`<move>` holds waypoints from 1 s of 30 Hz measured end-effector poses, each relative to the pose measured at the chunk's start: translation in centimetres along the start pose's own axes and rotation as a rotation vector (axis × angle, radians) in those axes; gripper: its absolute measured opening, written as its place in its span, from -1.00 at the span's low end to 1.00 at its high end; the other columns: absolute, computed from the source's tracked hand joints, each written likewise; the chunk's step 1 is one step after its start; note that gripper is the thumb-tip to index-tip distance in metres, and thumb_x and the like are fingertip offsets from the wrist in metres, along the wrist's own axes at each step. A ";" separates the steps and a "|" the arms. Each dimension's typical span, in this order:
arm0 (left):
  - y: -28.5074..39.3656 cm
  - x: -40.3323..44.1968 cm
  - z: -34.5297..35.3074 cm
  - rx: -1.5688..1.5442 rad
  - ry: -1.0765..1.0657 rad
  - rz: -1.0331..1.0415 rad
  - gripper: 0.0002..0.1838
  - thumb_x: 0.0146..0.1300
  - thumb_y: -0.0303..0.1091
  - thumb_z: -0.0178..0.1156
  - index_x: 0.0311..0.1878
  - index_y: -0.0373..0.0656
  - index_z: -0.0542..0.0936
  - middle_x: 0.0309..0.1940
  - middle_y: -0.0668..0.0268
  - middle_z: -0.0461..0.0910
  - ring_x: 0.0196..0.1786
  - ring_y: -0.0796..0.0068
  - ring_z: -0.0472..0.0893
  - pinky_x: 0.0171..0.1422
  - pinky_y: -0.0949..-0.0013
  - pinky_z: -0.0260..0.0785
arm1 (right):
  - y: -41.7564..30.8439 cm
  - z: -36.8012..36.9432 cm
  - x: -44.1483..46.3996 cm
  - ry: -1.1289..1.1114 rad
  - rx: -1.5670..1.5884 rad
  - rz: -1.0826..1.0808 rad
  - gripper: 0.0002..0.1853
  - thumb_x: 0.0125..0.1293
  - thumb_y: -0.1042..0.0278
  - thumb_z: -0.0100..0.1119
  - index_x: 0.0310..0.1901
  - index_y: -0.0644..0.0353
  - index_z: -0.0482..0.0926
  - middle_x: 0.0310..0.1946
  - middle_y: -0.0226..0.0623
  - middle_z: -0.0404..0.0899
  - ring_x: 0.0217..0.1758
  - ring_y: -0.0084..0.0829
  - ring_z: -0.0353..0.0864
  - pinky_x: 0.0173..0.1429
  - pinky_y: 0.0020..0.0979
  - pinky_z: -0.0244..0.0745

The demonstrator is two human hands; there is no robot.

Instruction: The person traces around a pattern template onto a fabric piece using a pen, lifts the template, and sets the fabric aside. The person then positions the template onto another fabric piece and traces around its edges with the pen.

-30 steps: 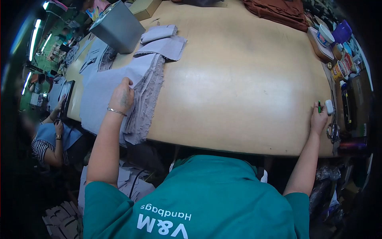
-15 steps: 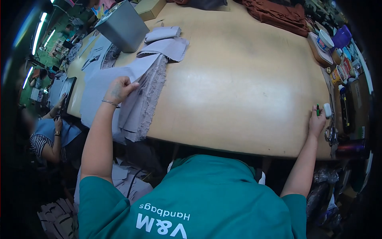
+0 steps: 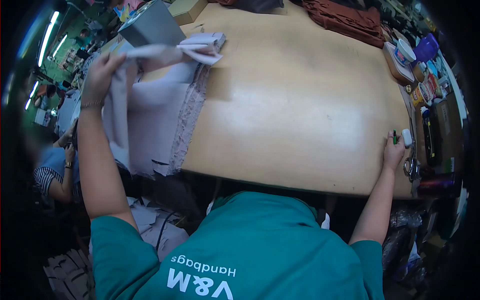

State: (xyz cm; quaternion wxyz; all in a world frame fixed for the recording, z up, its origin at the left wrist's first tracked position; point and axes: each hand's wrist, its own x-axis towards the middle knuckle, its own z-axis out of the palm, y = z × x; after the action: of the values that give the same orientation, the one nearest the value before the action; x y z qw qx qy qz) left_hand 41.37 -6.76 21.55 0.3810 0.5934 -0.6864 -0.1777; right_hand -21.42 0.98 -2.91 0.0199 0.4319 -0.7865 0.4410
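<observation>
My left hand (image 3: pixel 101 77) is pinched on the edge of a grey fabric sheet (image 3: pixel 120 110), which hangs raised and folded over at the left. Beneath it lies a stack of grey fabric (image 3: pixel 155 117) with frayed right edges, at the left part of the table (image 3: pixel 280 115). The far end of the lifted sheet reaches towards small folded grey pieces (image 3: pixel 212 44). At the right edge of the table my right hand (image 3: pixel 394 151) is closed on a green pen (image 3: pixel 394 137), beside a white object (image 3: pixel 406 137) and metal scissors (image 3: pixel 412 167).
A grey metal block (image 3: pixel 152 25) stands behind the stack, near a cardboard box (image 3: pixel 187 10). Brown fabric (image 3: pixel 345 22) lies at the back right. A tray (image 3: pixel 398 64), tubs and bottles line the right edge. Another person's arm (image 3: pixel 62 185) shows at far left.
My left hand has moved left and away from me, lifting the top grey sheet and folding it back off the stack. My right hand stays at the right edge with the pen.
</observation>
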 end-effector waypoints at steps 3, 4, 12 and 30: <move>5.5 1.8 5.1 -0.126 0.051 0.151 -0.80 0.20 -0.27 0.07 -0.42 -0.20 0.48 -0.56 0.43 0.43 -0.47 0.76 0.41 -0.40 0.62 0.29 | 0.9 0.2 0.2 0.023 0.013 -0.009 -0.66 0.14 0.16 0.15 -0.42 0.36 0.43 -0.56 -0.20 0.44 -0.49 -0.41 0.39 -0.30 -0.39 0.32; 8.3 0.9 8.5 -0.561 -0.071 0.088 -0.82 0.22 -0.32 0.04 -0.32 -0.25 0.51 -0.49 0.33 0.52 -0.46 0.61 0.53 -0.38 0.50 0.44 | 1.0 0.3 0.0 0.050 0.017 -0.036 -0.66 0.14 0.16 0.15 -0.41 0.36 0.43 -0.56 -0.22 0.44 -0.49 -0.41 0.39 -0.31 -0.39 0.32; 14.7 -6.7 32.3 -0.393 -0.659 0.680 -0.60 0.10 -0.05 0.15 -0.23 -0.24 0.52 -0.23 0.08 0.51 -0.12 0.20 0.49 0.01 0.29 0.30 | 1.7 -1.8 -1.7 -0.076 0.486 0.211 -0.74 0.26 0.15 0.03 -0.38 0.21 0.44 -0.56 -0.40 0.43 -0.58 -0.67 0.31 -0.51 -0.63 0.21; -10.0 -1.7 14.9 0.775 -0.181 -0.288 -0.38 0.11 0.00 0.01 0.26 0.18 0.16 0.34 0.32 -0.03 0.37 0.21 -0.06 0.21 -0.36 -0.14 | -9.0 3.0 -4.6 -0.555 -0.050 -0.194 -0.61 -0.02 0.31 0.23 -0.18 0.40 0.50 -0.35 0.08 0.54 -0.23 -0.18 0.57 -0.13 -0.29 0.39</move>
State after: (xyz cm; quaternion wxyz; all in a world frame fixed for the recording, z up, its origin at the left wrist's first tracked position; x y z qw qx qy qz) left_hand 37.25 -10.58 4.38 0.0391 0.7646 -0.6433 -0.0091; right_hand -11.21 -0.25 -0.57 -0.1433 0.6085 -0.7276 0.2823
